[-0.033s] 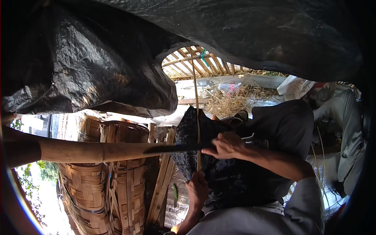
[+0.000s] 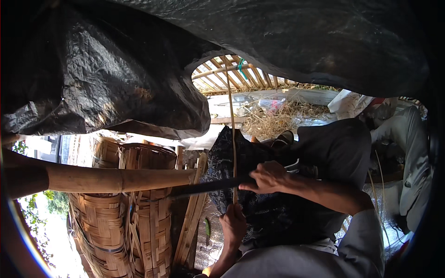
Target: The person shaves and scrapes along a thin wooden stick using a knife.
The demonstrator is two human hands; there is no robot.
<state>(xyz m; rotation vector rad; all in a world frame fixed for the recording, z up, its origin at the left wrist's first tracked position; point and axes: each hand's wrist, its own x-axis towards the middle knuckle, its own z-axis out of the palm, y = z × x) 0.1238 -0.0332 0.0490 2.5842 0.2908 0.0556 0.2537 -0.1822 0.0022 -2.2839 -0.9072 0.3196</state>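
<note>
My left hand (image 2: 233, 225) is closed around the near end of a long, thin bamboo strip (image 2: 232, 106). This strip runs away from me over a dark patterned cloth (image 2: 218, 160) on my lap, up towards the slatted opening. My right hand (image 2: 269, 177) grips a long dark-bladed knife (image 2: 208, 187), its handle mostly hidden in the fingers. The blade lies across the strip, a little beyond my left hand, pointing left with its tip slanting down. Whether its edge touches the strip I cannot tell.
A thick bamboo pole (image 2: 116, 180) juts in from the left, ending near the blade. Behind it stand tall woven bamboo baskets (image 2: 153, 231) and upright slats (image 2: 190, 227). Black plastic sheeting (image 2: 139, 83) hangs overhead. Another person's leg (image 2: 415, 162) is at right; straw (image 2: 278, 118) lies ahead.
The knife has come slightly towards me along the strip, and its tip has swung down below the pole's end. My left hand stays in place.
</note>
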